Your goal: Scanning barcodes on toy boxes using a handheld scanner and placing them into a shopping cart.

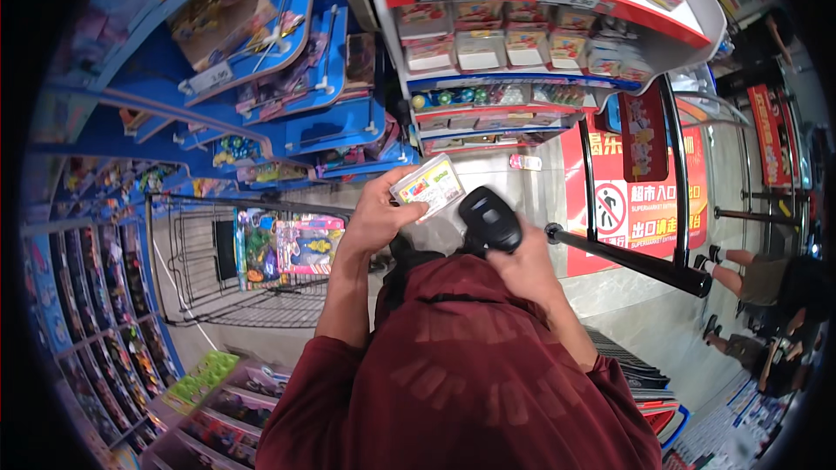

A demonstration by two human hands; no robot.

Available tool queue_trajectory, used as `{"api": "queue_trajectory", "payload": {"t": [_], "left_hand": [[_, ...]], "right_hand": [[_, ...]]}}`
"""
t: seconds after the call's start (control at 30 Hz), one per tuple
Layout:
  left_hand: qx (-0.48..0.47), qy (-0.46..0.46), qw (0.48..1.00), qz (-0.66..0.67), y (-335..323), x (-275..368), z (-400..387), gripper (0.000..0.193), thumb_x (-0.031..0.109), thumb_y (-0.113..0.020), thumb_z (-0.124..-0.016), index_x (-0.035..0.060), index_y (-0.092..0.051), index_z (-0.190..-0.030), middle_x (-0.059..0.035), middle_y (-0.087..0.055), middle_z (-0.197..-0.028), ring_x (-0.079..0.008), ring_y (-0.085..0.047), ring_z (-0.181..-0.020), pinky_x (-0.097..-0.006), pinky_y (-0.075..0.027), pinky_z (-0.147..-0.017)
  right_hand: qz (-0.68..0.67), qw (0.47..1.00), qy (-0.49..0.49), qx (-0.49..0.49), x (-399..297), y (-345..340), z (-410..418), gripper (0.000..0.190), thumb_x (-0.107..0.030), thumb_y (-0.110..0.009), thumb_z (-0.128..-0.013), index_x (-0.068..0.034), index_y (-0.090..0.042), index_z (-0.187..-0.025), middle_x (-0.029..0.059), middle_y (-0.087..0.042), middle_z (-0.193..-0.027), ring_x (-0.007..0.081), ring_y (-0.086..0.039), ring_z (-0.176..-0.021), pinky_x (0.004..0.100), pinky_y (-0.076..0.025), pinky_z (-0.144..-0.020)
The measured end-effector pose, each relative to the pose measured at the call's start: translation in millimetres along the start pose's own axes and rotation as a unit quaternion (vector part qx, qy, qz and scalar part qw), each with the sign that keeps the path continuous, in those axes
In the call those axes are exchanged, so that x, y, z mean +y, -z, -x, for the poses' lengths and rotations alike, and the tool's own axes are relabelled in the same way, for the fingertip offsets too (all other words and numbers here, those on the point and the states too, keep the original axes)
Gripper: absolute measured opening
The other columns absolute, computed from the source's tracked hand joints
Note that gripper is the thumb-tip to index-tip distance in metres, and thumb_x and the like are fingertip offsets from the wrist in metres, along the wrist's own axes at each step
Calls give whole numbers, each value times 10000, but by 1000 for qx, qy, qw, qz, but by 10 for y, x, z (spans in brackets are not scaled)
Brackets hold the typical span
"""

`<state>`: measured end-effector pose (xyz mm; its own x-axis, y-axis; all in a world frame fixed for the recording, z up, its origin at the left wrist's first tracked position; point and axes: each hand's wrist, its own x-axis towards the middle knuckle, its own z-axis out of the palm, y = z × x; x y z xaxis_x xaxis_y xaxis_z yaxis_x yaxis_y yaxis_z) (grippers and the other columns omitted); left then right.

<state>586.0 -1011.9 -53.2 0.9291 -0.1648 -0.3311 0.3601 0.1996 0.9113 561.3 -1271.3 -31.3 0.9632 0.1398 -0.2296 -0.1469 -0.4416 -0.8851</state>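
Note:
A flat, clear plastic package (432, 187) with a printed card inside is gripped in my left hand (377, 215), its printed face turned up and my thumb over the near edge. Close to its right side, my right hand (522, 260) is wrapped around a black handheld barcode scanner (491, 217). The scanner's head points up and left, near the package but apart from it. To the left of my forearm stands a black wire shopping cart (189, 261), which holds a packaged toy set (311, 245) and a colourful bagged toy (256, 248).
Ahead rises a white shelf unit (424, 94) with small boxed goods. Blue toy shelves (333, 127) line the left. A small pink package (525, 162) lies on the floor. Black metal rails (627, 258) cross a red floor sign (581, 209) at right; people (751, 274) stand beyond. Stacked baskets (630, 365) sit lower right.

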Motion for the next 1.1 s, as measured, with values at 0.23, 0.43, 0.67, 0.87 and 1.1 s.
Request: {"api": "queue_trajectory", "payload": {"t": [0.23, 0.43, 0.67, 0.87, 1.1], "left_hand": [[-8, -4, 999, 46, -332, -120, -295, 648, -8, -714, -835, 74, -460, -1425, -99, -661, -1169, -185, -671, -998, -315, -578, -791], [-6, -9, 999, -38, -747, -59, -1205, 569, -5, -728, -804, 93, -532, -1329, -81, -627, -1161, -180, -626, -1036, -333, -567, -815], [52, -124, 905, -403, -1295, 338, -2447, 425, 127, -721, -839, 47, -612, -1242, -274, -674, -1140, -427, -651, -1096, -477, -514, -959], [109, -93, 710, -690, -1786, 500, -2929, 241, 201, -625, -911, 29, -726, -1046, -243, -713, -1062, -405, -691, -1036, -491, -550, -888], [93, -98, 609, -782, -2018, 673, -3085, 239, 149, -634, -863, 24, -703, -1055, -226, -717, -1060, -386, -713, -989, -491, -576, -838]], "right_hand": [[-146, 962, -11, 229, 326, 438, -116, 273, 27, -673, -836, 14, -537, -1072, 93, -640, -841, 164, -609, -700, 319, -501, -650], [-176, 961, -32, 210, 644, 444, -6, 356, -34, -717, -814, 14, -569, -1135, 86, -668, -872, 203, -646, -768, 335, -519, -723], [-168, 969, -75, 163, 708, 672, 112, 340, -79, -716, -809, 10, -565, -1100, 157, -693, -867, 228, -683, -794, 353, -526, -744], [-163, 969, -79, 169, 816, 890, 164, 368, -67, -718, -805, 14, -561, -1128, 180, -701, -903, 298, -702, -848, 382, -528, -792], [-122, 975, -85, 168, 908, 1096, 173, 450, -58, -723, -814, 15, -533, -1215, 207, -695, -939, 339, -700, -867, 388, -530, -798]]}}
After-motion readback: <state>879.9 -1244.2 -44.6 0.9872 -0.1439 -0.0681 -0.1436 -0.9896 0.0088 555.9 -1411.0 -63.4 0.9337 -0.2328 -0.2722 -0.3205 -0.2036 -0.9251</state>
